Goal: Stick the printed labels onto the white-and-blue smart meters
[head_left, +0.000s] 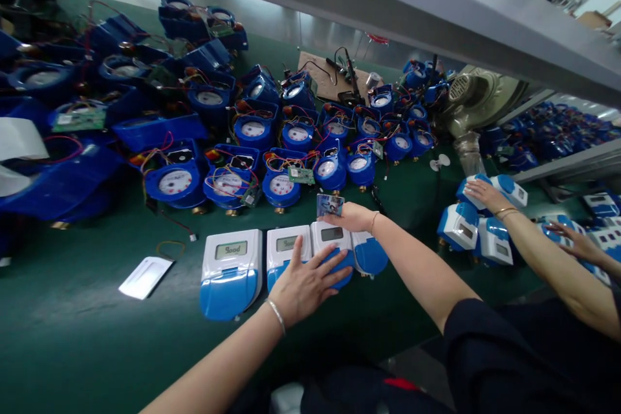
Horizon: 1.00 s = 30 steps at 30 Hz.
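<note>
My left hand (305, 286) lies with its fingers spread over the blue lower covers of the water meters in front of me. My right hand (353, 217) pinches a small printed card (326, 205) at the top of the third water meter (320, 231), just beyond its display. A second water meter (276, 252) sits partly under my left hand. To its left, the first water meter (230, 291) stands uncovered and its display shows "good". The fourth water meter (371, 255) is partly hidden by my right wrist.
Several open blue meter bodies (174, 182) with loose wires stand in rows behind. A white cover (145, 277) lies at left on the green table (72, 330). At right, a co-worker's hand (485, 195) rests on finished-looking meters (458, 228). A blower (478, 94) and metal shelf (388, 10) stand beyond.
</note>
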Each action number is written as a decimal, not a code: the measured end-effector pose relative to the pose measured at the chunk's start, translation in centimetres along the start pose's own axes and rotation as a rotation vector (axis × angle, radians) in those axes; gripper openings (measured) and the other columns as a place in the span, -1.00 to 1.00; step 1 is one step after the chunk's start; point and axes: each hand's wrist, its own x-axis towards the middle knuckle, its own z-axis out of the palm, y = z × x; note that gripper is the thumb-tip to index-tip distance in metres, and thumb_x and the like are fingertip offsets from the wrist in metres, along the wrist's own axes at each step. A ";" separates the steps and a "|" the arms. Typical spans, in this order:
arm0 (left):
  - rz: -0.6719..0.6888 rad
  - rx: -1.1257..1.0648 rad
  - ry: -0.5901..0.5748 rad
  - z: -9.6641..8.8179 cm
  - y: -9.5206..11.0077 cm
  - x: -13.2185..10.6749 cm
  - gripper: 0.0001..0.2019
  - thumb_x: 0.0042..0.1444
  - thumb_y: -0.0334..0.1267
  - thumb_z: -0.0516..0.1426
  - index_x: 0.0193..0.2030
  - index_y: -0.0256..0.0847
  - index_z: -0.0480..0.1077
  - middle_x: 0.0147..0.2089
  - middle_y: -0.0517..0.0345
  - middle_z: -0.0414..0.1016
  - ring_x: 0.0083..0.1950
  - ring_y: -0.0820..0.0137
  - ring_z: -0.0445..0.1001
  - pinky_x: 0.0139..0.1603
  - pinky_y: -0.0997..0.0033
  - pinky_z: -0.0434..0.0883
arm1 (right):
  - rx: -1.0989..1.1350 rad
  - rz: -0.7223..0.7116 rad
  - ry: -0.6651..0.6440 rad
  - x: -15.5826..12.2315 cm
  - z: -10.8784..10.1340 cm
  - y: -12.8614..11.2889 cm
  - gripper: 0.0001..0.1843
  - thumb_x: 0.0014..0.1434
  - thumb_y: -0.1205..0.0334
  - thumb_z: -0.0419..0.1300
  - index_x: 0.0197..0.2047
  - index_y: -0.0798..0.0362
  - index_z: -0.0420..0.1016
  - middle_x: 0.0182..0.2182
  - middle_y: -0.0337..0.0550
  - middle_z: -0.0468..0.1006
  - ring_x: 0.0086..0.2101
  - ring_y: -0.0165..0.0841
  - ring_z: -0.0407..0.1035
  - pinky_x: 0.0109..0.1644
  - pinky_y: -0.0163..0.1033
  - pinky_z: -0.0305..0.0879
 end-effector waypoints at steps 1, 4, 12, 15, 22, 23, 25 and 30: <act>-0.002 0.002 -0.006 -0.1 0.0 0.0 -0.55 0.18 0.03 -0.22 0.22 0.28 -0.20 0.33 0.46 -0.21 0.34 0.32 -0.26 0.15 -0.40 -0.55 | -0.015 0.009 -0.002 0.0 -0.2 0.0 -0.57 0.10 -0.13 0.04 -0.11 -0.07 0.48 -0.15 -0.22 0.50 -0.10 -0.26 0.35 -0.05 -0.29 0.26; 0.004 0.002 -0.019 -0.2 0.1 0.2 -0.54 0.17 0.04 -0.21 0.22 0.28 -0.19 0.33 0.45 -0.21 0.34 0.31 -0.28 0.16 -0.39 -0.54 | -0.042 0.023 -0.001 -0.1 -0.3 0.0 -0.53 0.09 -0.17 0.01 -0.09 -0.08 0.47 -0.13 -0.21 0.49 -0.11 -0.23 0.35 -0.08 -0.27 0.27; -0.018 -0.024 0.009 -1.0 0.4 0.0 -0.56 0.18 0.02 -0.19 0.21 0.26 -0.11 0.32 0.37 -0.10 0.33 0.27 -0.19 0.18 -0.33 -0.54 | 0.080 -0.085 0.045 0.0 -1.0 0.6 -0.58 0.11 -0.09 0.04 -0.10 -0.03 0.47 -0.15 -0.21 0.50 -0.09 -0.29 0.35 0.00 -0.25 0.26; -0.018 -0.048 0.030 -2.0 1.3 0.8 -0.51 0.13 0.10 -0.16 0.20 0.13 0.02 0.30 0.19 -0.02 0.32 0.16 -0.12 0.16 -0.37 -0.53 | 0.173 -0.219 0.202 -1.0 -3.9 2.1 -0.58 0.16 -0.02 -0.01 -0.04 0.04 0.42 -0.06 -0.18 0.45 -0.03 -0.34 0.29 0.11 -0.22 0.17; 0.159 -0.054 0.064 -0.7 3.5 6.7 -0.50 0.13 0.04 -0.10 0.22 0.11 -0.04 0.33 0.19 -0.09 0.33 0.27 -0.14 0.26 -0.15 -0.45 | 0.244 -0.091 0.144 -3.9 -6.1 7.8 -0.60 0.13 0.06 0.05 -0.06 0.13 0.43 -0.09 -0.08 0.46 -0.05 -0.31 0.31 0.13 -0.13 0.15; 0.158 -0.056 0.055 -0.2 3.4 7.3 -0.51 0.14 0.02 -0.10 0.22 0.15 -0.04 0.33 0.23 -0.11 0.33 0.28 -0.17 0.27 -0.14 -0.43 | 0.266 -0.079 0.120 -4.0 -5.5 8.3 -0.59 0.13 0.06 0.05 -0.07 0.14 0.43 -0.10 -0.07 0.47 -0.07 -0.31 0.33 0.09 -0.14 0.20; 0.142 -0.071 0.034 0.7 3.2 8.1 -0.56 0.17 -0.03 -0.12 0.21 0.18 -0.03 0.33 0.27 -0.11 0.34 0.29 -0.19 0.27 -0.15 -0.40 | 0.305 -0.051 0.102 -4.3 -4.3 8.9 -0.58 0.14 0.04 0.03 -0.07 0.16 0.43 -0.12 -0.06 0.48 -0.11 -0.32 0.36 0.02 -0.17 0.28; 0.145 -0.120 -0.007 1.0 2.8 8.6 -0.58 0.20 -0.13 -0.16 0.21 0.19 -0.04 0.33 0.30 -0.13 0.34 0.29 -0.18 0.26 -0.17 -0.37 | 0.352 0.028 0.168 -5.4 -4.1 8.1 -0.59 0.13 0.03 0.02 -0.12 0.14 0.46 -0.19 -0.08 0.51 -0.16 -0.35 0.39 -0.02 -0.18 0.29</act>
